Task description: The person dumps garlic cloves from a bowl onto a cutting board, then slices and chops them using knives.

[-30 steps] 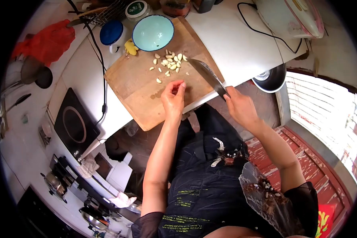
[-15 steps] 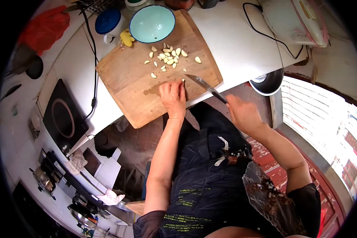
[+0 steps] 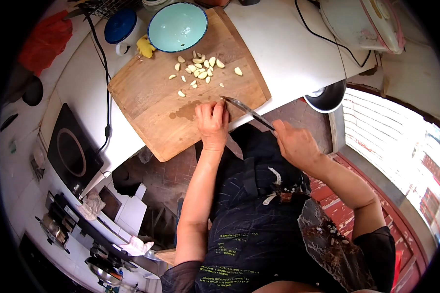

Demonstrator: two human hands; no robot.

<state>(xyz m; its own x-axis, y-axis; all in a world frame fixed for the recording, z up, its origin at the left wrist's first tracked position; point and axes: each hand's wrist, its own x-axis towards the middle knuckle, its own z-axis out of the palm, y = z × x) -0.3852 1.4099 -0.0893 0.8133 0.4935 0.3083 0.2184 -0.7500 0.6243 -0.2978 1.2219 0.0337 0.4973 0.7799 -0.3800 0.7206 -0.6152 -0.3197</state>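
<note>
The fingers of your left hand (image 3: 212, 124) are bent and close together, lowered onto the near part of the cutting board (image 3: 146, 112); you cannot tell from here whether they pinch anything, because the knuckles hide the tips. Your right hand (image 3: 295, 142), off the near right edge of the board, has its fingers clamped round the handle of a knife (image 3: 246, 110). The blade slants in over that edge, its tip just beside your left fingers; whether it touches the wood is too small to tell.

Beyond your left hand, the garlic cloves (image 3: 203, 75) lie loosely bunched around the middle of the board, with a few strays about them and one clove (image 3: 238, 71) apart towards the board's right edge. A wet patch (image 3: 183, 112) marks the wood to the left of your left hand.

At the board's far end sits a pale green bowl (image 3: 177, 27), and by its far left corner a yellow lump (image 3: 145, 46). Past that corner stands a mug (image 3: 121, 27) with a blue lid. Left of the board, on the white tabletop (image 3: 288, 63), you have a black cord (image 3: 106, 88) and a black hot plate (image 3: 68, 146).
</note>
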